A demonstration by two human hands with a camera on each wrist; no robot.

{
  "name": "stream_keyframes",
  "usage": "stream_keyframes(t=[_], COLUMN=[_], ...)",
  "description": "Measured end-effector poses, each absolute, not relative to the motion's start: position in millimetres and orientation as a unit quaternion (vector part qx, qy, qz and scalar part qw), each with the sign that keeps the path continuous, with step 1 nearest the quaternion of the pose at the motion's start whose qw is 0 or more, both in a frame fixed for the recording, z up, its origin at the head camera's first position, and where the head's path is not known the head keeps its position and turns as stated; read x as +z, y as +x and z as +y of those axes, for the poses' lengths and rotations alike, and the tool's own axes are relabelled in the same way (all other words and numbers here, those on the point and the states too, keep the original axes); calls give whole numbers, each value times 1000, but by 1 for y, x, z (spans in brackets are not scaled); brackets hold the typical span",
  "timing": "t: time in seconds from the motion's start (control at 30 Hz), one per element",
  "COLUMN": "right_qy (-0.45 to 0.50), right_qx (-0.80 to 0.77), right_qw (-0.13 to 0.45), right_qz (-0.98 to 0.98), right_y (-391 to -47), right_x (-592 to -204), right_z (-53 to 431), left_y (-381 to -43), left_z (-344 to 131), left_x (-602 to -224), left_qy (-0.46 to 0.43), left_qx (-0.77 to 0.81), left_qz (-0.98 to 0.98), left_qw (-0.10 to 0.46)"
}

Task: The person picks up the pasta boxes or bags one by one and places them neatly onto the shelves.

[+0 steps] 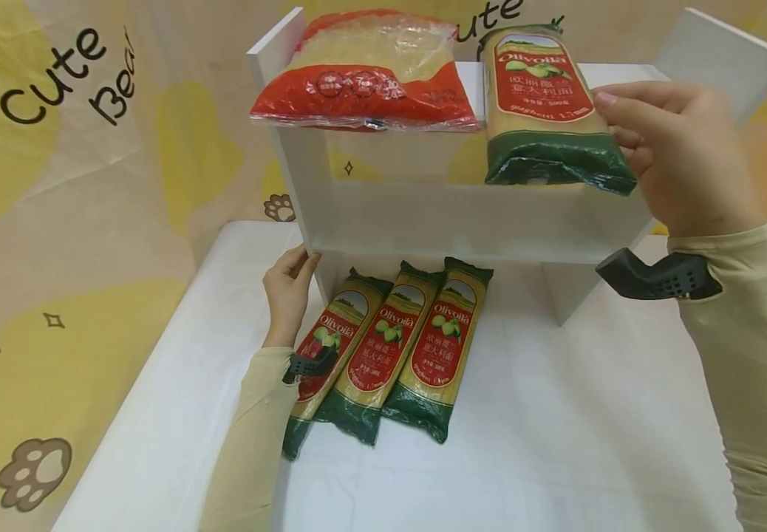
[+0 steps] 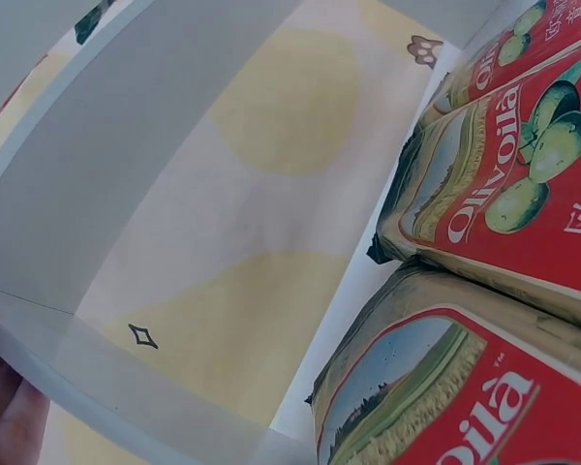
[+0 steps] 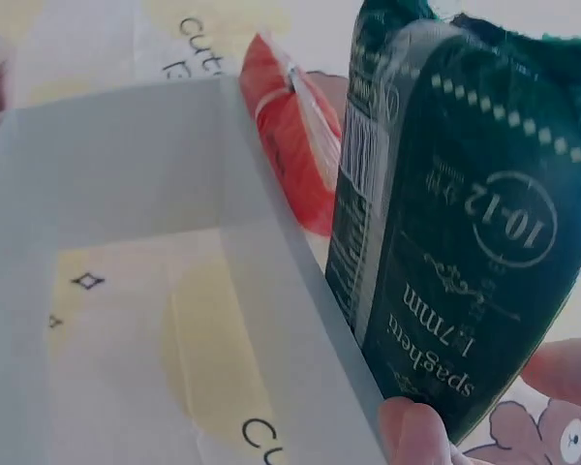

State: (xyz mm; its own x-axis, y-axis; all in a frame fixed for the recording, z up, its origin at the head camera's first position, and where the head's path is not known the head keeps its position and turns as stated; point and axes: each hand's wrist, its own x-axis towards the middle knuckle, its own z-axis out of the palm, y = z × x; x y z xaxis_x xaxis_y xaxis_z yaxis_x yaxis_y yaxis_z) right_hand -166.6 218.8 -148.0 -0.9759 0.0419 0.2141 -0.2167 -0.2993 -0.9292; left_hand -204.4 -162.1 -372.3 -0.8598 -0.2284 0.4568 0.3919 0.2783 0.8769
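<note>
My right hand [image 1: 689,148] grips a pack of spaghetti [image 1: 543,89] by its right side, on the top board of a white shelf [image 1: 423,218]. The right wrist view shows the pack's green end [image 3: 474,223], with fingertips [image 3: 413,431] at its lower edge. My left hand [image 1: 287,292] pinches the shelf's left side at the lower corner; in the left wrist view, its fingers [image 2: 15,426] lie against the white panel. To the left on the top board lies a red bag of pasta [image 1: 370,74], with a clear window.
Three more spaghetti packs [image 1: 383,343] lie side by side on the white table [image 1: 556,443], under the shelf's front. A raised end panel [image 1: 729,59] stands at the shelf's right. Behind hangs a yellow patterned cloth [image 1: 111,185].
</note>
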Motion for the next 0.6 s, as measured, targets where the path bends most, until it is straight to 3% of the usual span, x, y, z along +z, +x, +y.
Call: stream_keyframes(t=[0.6], right_qy=[85], right_qx=[856], right_qw=[93], right_qz=[-502], right_y=[-146], right_x=[-181], right_z=[220], left_y=[-202], left_z=[-159], left_x=[-371], left_qy=[-62], left_qx=[-596], left_qz=[-753], left_qw=[272])
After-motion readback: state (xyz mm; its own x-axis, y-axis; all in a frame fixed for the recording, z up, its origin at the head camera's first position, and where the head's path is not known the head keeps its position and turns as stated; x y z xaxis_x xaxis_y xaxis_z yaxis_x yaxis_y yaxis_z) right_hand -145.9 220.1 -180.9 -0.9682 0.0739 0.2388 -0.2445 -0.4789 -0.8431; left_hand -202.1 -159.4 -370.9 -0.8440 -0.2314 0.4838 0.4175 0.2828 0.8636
